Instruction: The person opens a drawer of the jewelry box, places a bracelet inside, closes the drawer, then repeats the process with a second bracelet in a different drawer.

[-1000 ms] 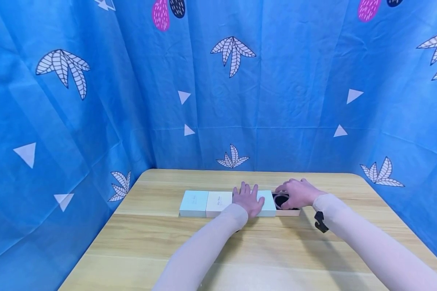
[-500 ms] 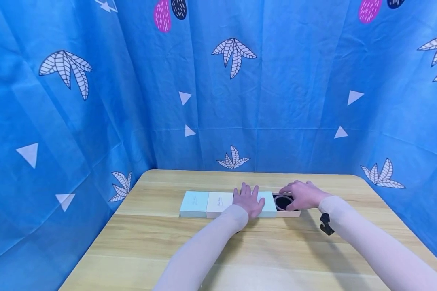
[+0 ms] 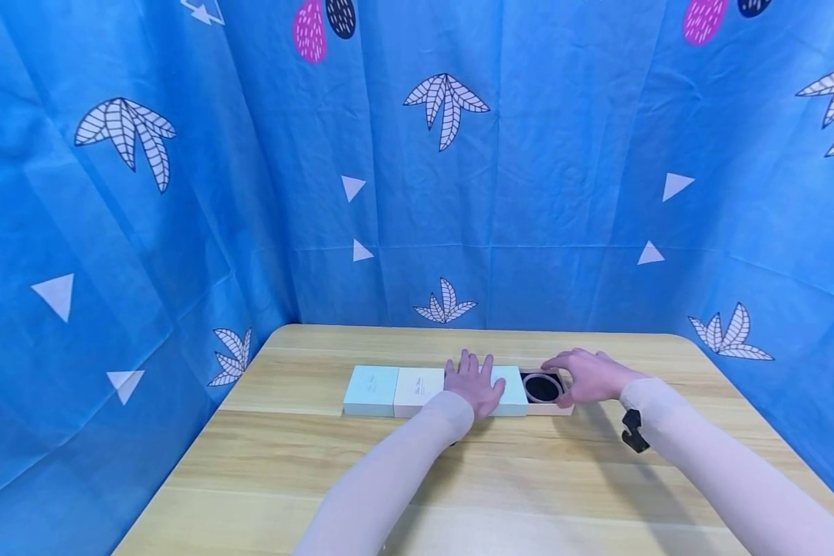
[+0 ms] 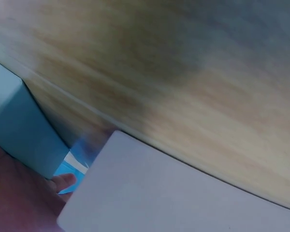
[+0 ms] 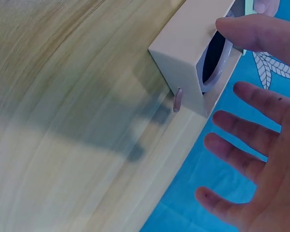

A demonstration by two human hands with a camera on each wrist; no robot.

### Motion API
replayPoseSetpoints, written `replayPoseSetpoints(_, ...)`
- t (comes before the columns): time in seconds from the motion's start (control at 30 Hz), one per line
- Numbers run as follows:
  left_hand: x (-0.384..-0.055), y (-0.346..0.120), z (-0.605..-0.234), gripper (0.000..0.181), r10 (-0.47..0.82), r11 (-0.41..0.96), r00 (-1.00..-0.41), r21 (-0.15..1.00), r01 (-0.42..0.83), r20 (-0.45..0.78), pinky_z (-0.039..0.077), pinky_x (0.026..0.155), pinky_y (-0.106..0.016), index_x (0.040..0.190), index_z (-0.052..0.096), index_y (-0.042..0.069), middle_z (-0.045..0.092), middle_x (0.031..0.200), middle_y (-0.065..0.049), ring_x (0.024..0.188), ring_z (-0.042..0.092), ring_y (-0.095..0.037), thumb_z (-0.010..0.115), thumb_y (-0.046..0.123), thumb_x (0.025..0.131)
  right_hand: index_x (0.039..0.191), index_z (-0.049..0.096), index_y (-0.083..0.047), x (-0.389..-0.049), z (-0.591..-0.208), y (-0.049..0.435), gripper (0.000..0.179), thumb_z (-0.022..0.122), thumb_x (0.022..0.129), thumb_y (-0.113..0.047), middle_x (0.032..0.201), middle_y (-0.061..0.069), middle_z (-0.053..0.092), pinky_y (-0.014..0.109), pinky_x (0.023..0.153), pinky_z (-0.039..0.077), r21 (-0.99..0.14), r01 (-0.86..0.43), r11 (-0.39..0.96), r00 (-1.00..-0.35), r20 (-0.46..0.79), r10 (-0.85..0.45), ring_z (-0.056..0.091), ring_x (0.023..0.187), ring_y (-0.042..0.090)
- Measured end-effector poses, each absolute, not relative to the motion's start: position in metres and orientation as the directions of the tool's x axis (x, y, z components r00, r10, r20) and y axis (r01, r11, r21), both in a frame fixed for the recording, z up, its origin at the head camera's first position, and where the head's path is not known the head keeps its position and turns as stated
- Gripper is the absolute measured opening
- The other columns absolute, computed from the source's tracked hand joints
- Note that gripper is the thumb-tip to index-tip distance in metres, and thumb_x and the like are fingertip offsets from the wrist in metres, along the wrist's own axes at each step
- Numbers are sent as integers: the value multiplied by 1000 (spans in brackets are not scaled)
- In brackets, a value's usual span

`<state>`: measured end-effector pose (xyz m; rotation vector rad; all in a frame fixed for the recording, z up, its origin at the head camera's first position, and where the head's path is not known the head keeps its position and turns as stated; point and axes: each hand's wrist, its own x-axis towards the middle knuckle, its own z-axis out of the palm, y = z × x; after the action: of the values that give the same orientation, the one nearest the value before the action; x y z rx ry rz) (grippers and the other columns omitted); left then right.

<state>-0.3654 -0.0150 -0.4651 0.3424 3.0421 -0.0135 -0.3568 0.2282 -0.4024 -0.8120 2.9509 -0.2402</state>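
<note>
My left hand [image 3: 473, 386] lies with fingers spread over the row of small boxes, at the left side of a mint box [image 3: 512, 390]. It hides what lies under it. At the row's right end stands an open, black-lined pink box [image 5: 176, 41] with a pale round bangle [image 3: 544, 388] inside. My right hand [image 3: 591, 376] is over the right edge of this box. In the right wrist view its thumb overlaps the box's near rim, while the other fingers extend apart beyond it. No thing shows between those fingers.
Left of my left hand are another mint box [image 3: 370, 390] and a cream box [image 3: 419, 388] with print on the lid. A small pink tab [image 5: 178, 100] sticks out of the open box's end. A blue patterned curtain [image 3: 445, 201] surrounds the wooden table [image 3: 285, 463].
My right hand has drawn back to the right, from above the bangle to the open box's right edge, so more of the bangle shows. My left hand stays in place.
</note>
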Motion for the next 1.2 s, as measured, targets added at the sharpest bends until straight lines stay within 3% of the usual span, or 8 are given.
replayPoseSetpoints(0.2,-365,-16,-464,70,233,972,-969,14,233,-81,11,125,-53,164,9,30,15,170,-6,157,5,-26,9,63,102,135,64,-14,-357,-405,234,77,88,64,-31,136,14,63,74,94,41,-159,-503,850,-858,-32,-513,54,127,42)
replayPoseSetpoints(0.5,-363,-16,-461,69,239,971,-966,26,238,-97,11,125,-53,164,8,28,14,170,-6,158,5,-26,7,62,103,141,58,-13,-356,-409,241,86,89,62,-24,141,15,59,80,98,32,-202,-487,850,-859,-67,-508,50,132,45)
replayPoseSetpoints(0.63,-361,-16,-459,69,239,971,-966,28,238,-100,11,125,-53,164,8,28,14,170,-6,157,5,-26,8,61,103,143,56,-11,-357,-410,242,88,89,63,-21,141,14,60,78,97,36,-225,-490,842,-853,-73,-516,56,124,40)
replayPoseSetpoints(0.77,-361,-16,-457,69,237,972,-967,23,236,-91,13,125,-53,164,10,28,16,169,-6,157,7,-26,10,61,103,144,54,-8,-359,-412,243,89,88,63,-15,137,13,61,58,87,50,-264,-490,831,-847,-80,-525,58,94,24)
replayPoseSetpoints(0.83,-362,-16,-458,69,238,971,-967,21,237,-90,14,125,-53,164,10,28,17,169,-6,157,7,-26,10,61,103,145,53,-6,-360,-412,244,89,87,63,-12,136,14,61,48,83,50,-285,-490,824,-844,-81,-530,56,88,22)
replayPoseSetpoints(0.9,-361,-16,-458,69,241,970,-966,23,240,-88,14,125,-53,164,11,27,17,169,-6,157,7,-26,10,61,103,144,53,-4,-360,-413,245,88,87,63,-12,138,16,60,45,83,51,-295,-497,816,-839,-74,-538,58,92,24)
replayPoseSetpoints(1.03,-358,-17,-456,70,247,969,-965,35,245,-82,12,125,-53,164,11,26,16,169,-8,157,7,-27,9,60,103,143,53,-1,-360,-412,245,87,88,64,-13,142,21,57,56,99,49,-297,-513,805,-831,-61,-552,58,119,36)
replayPoseSetpoints(1.2,-353,-18,-451,67,247,969,-967,30,246,-55,16,125,-52,163,17,26,21,168,-7,157,12,-27,11,58,104,143,53,-1,-360,-411,244,86,88,66,-13,142,21,56,60,104,46,-303,-515,802,-829,-62,-556,54,128,42)
